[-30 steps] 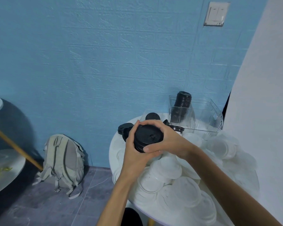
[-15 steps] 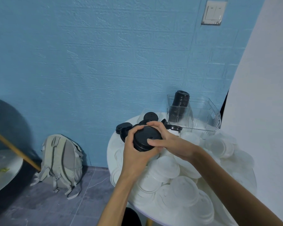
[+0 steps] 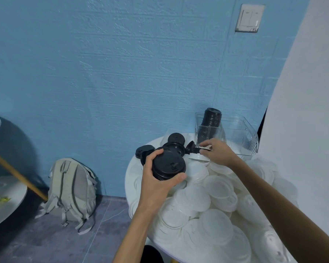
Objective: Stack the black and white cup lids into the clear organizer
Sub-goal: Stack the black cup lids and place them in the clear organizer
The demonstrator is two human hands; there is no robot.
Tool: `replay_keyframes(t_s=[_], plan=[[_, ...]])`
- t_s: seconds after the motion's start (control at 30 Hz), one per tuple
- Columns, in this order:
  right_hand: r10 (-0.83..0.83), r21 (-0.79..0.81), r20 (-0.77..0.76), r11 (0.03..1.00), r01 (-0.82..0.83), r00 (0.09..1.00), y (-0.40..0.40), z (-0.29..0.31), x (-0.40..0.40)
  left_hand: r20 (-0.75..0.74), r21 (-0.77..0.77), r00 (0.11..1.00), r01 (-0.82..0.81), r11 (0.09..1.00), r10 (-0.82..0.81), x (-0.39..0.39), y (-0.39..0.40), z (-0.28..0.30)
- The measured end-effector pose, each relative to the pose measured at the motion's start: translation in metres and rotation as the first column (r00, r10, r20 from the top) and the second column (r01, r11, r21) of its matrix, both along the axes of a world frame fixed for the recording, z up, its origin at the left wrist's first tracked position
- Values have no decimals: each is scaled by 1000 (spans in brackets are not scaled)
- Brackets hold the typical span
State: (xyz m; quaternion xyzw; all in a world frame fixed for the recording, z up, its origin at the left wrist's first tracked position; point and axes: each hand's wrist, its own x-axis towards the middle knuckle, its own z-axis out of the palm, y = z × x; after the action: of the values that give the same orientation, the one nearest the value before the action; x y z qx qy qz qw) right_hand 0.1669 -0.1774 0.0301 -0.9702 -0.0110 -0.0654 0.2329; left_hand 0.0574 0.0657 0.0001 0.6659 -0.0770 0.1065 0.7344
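The right hand (image 3: 216, 151) had left the black lid stack (image 3: 168, 166), now gripped by the left hand (image 3: 156, 179) alone, and pinched another black lid (image 3: 201, 149) beside the organizer (image 3: 243, 137).

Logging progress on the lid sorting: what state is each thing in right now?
left hand: grips a stack of black lids
right hand: pinches one black lid
clear organizer: holds one black stack
white lids: loose heap on table
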Motion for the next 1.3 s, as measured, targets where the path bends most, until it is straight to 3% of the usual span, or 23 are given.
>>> replay_keyframes(t_s=[0.37, 0.53, 0.6, 0.7, 0.77, 0.83, 1.3], plan=[[-10, 81, 5, 997, 10, 1000, 0, -8, -5, 8, -7, 1000, 9, 1000, -8, 2, -3, 1], [37, 218, 111, 974, -60, 993, 3, 16, -28, 11, 5, 1000, 29, 1000, -29, 3, -7, 3], [75, 402, 156, 906, -133, 985, 10, 32, -47, 9, 6, 999, 42, 999, -42, 3, -10, 5], [111, 702, 200, 677, -222, 973, 21, 53, -75, 8, 3, 998, 63, 998, -63, 2, -17, 8], [140, 824, 187, 516, -233, 972, 28, 59, -88, 14, 3, 997, 72, 997, -72, 1, -22, 10], [163, 861, 171, 454, -228, 972, 34, 59, -93, 26, 3, 996, 87, 996, -87, -1, -27, 12], [18, 815, 131, 567, -118, 991, 56, 39, -105, 25, 0, 984, 177, 984, -177, -12, -49, 18]])
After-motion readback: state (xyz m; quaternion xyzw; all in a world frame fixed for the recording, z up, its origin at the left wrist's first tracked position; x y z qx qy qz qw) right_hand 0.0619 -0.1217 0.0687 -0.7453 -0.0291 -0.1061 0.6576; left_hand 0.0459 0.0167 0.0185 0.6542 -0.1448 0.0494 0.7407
